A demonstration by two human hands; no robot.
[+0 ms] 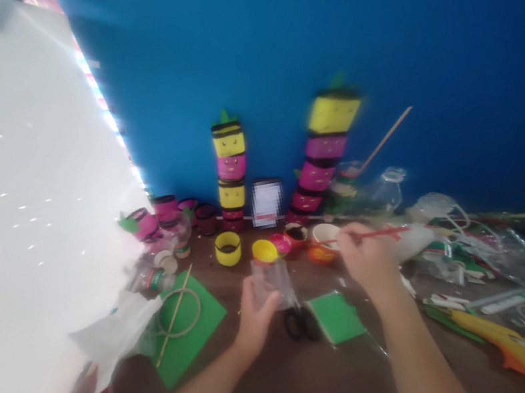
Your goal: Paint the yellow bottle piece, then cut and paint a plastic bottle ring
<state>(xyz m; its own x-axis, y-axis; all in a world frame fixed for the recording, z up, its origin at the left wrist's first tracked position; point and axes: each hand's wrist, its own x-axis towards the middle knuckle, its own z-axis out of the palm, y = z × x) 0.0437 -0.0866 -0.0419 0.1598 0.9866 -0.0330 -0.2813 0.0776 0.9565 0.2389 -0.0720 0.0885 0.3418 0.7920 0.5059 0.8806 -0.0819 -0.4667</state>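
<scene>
My left hand [257, 309] is wrapped round a clear plastic piece [277, 282] near the middle of the table. My right hand [363, 250] holds a thin red brush [381, 232], which lies level across its fingers. Just left of the right hand is a white-rimmed cup [326, 236]. Behind the clear piece stand a small yellow cup [265, 251] and a yellow ring with black edges [228, 248]. Black scissors [300, 324] and a green square [337, 317] lie between my forearms.
Two stacks of pink and yellow sections [232, 168] [319, 156] rise by the blue wall, with a phone [267, 202] between. A green sheet [188, 325] lies left. Plastic bottles and scraps [451, 258] crowd the right.
</scene>
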